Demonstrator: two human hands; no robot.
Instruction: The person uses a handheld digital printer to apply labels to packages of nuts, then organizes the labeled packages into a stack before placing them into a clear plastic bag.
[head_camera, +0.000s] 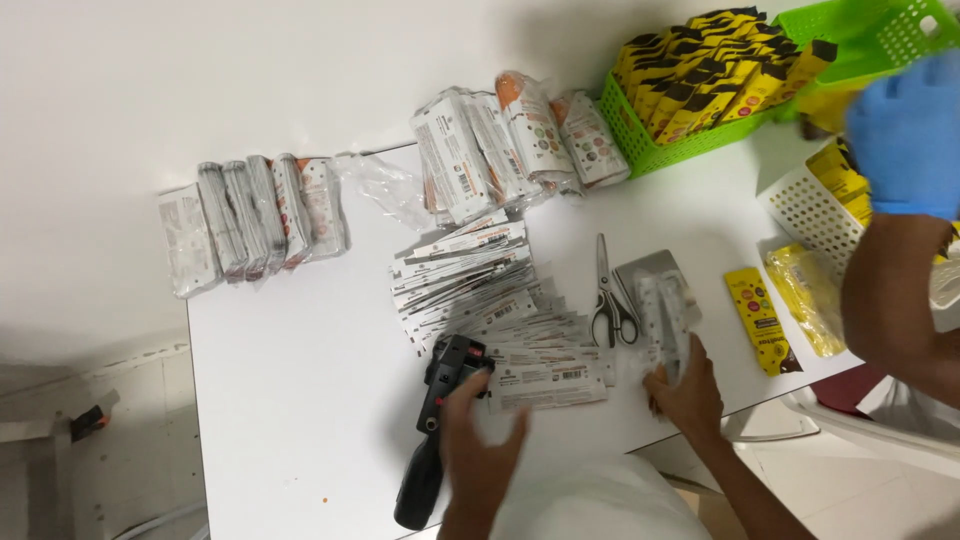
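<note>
At the near edge of the white table (300, 400), the left hand (485, 450) hangs blurred with fingers loosely spread, hovering over the black handheld labelling gun (440, 420) and the nearest flat sachet (545, 383); whether it touches either I cannot tell. The right hand (685, 395) is part curled, fingertips pressing on a clear-wrapped bundle (665, 320) just beside the scissors (610, 300). Flat sachets (470, 275) fan across the middle of the table, with wrapped packs (255, 220) at the back left and more (510, 140) in the centre. A green basket (680, 145) of yellow packets sits far right. Another person's blue-gloved hand (905, 135) (cut off by the frame) reaches near a white basket (810, 210). Pale tiled floor (90, 470) shows below the table.
</note>
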